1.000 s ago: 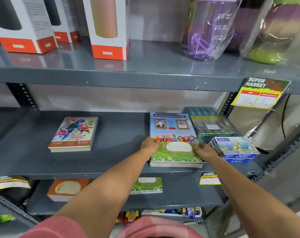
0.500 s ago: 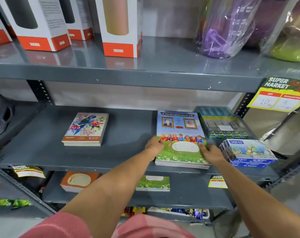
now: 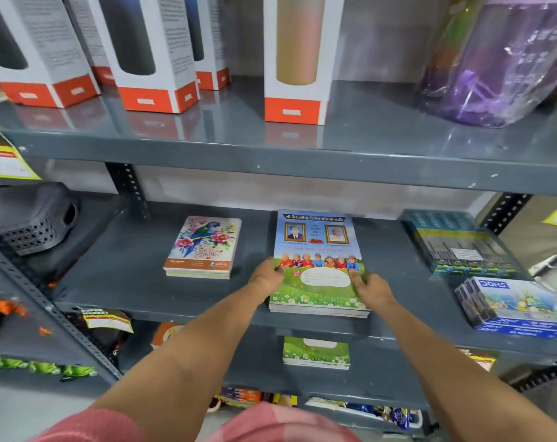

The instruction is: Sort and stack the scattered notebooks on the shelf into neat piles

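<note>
A pile of large notebooks (image 3: 317, 250) with a blue and green cover showing children lies flat at the front of the grey middle shelf (image 3: 127, 272). My left hand (image 3: 266, 277) presses against its left edge and my right hand (image 3: 371, 287) grips its right edge, fingers on the cover. A smaller pile of parrot-and-flower notebooks (image 3: 204, 247) lies to the left, apart from both hands. On the shelf below lie a green notebook pile (image 3: 315, 352) and an orange one (image 3: 165, 334), partly hidden by my left arm.
Right of the big pile sit a teal shrink-wrapped pack (image 3: 456, 244) and blue boxes (image 3: 516, 306). A grey perforated basket (image 3: 38, 218) lies far left. Bottle boxes (image 3: 294, 59) and a purple wrapped item (image 3: 500, 59) stand on the upper shelf (image 3: 271, 154).
The view has swung right and closer. Both hands stay on the sides of the big notebook pile, which has shifted slightly leftward, away from the teal pack.
</note>
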